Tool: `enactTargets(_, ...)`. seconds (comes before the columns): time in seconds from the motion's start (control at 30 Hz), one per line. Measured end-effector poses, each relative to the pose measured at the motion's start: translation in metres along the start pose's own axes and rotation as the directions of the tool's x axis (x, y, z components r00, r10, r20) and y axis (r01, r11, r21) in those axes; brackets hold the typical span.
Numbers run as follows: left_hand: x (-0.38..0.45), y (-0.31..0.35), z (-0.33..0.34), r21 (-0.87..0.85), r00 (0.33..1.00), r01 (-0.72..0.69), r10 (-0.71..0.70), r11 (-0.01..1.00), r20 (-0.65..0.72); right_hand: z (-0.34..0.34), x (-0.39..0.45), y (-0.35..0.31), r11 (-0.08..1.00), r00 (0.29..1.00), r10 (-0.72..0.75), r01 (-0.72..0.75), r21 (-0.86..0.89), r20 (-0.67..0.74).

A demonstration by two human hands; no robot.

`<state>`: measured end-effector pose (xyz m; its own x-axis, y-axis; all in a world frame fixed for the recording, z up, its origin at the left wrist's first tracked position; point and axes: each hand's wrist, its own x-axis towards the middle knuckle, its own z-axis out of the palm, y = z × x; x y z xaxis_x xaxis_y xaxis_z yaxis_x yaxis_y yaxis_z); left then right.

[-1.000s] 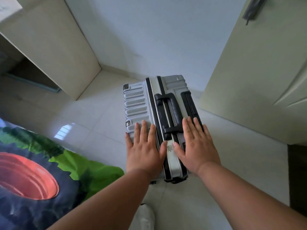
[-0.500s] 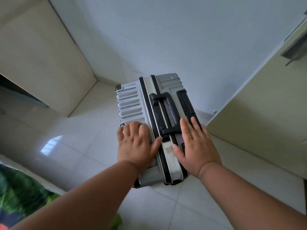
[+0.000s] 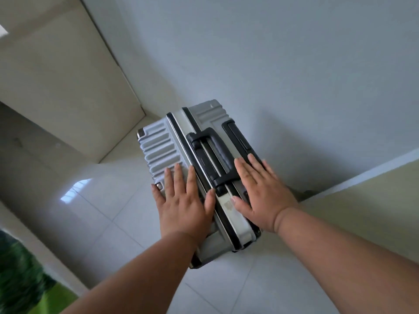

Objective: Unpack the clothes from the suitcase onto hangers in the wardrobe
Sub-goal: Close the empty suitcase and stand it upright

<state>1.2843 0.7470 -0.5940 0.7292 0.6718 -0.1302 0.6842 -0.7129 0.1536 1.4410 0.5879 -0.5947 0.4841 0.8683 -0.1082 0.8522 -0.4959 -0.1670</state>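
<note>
A closed silver hard-shell suitcase (image 3: 158, 150) with ribbed sides stands upright on the tiled floor near a white wall. Its top carries a black handle (image 3: 212, 155) and black frame strips. My left hand (image 3: 183, 200) lies flat on the left half of the top, fingers straight and spread. My right hand (image 3: 260, 189) lies flat on the right half, beside the black handle, thumb on the pale centre strip. No clothes or hangers are visible.
A beige cabinet panel (image 3: 68, 75) stands at the left and a beige door or panel (image 3: 362, 211) at the right. Green patterned bedding (image 3: 20, 279) shows at the bottom left. Glossy white floor tiles (image 3: 102, 211) surround the suitcase.
My left fingers, curled over the edge half a second ago, now lie straight again. The view has tilted, so the suitcase appears lower and turned; the bedding has slid mostly out of view.
</note>
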Motion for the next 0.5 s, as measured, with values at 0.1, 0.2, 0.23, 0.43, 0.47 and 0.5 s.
enactTargets(0.1,0.016,0.023,0.003,-0.032,0.996,0.093,-0.093,0.995,0.003,-0.009,0.030,0.032,0.996,0.996,-0.085,0.085,-0.022,0.017)
enactTargets(0.2,0.029,0.046,0.005,-0.046,0.984,0.179,-0.179,0.983,0.015,-0.017,0.055,0.059,0.983,0.985,-0.167,0.171,-0.073,0.053)
enactTargets(0.23,0.032,0.053,0.006,-0.059,0.978,0.207,-0.206,0.977,0.017,-0.019,0.061,0.068,0.977,0.980,-0.187,0.193,-0.090,0.066)
enactTargets(0.43,0.051,0.092,0.007,-0.108,0.953,0.302,-0.296,0.947,0.069,-0.031,0.096,0.111,0.942,0.951,-0.300,0.308,-0.135,0.079)
enactTargets(0.47,0.054,0.096,0.008,-0.115,0.949,0.314,-0.307,0.942,0.075,-0.032,0.100,0.115,0.937,0.947,-0.313,0.321,-0.139,0.077)
enactTargets(0.5,0.055,0.099,0.009,-0.128,0.945,0.326,-0.319,0.937,0.075,-0.033,0.103,0.118,0.934,0.944,-0.321,0.330,-0.137,0.081)
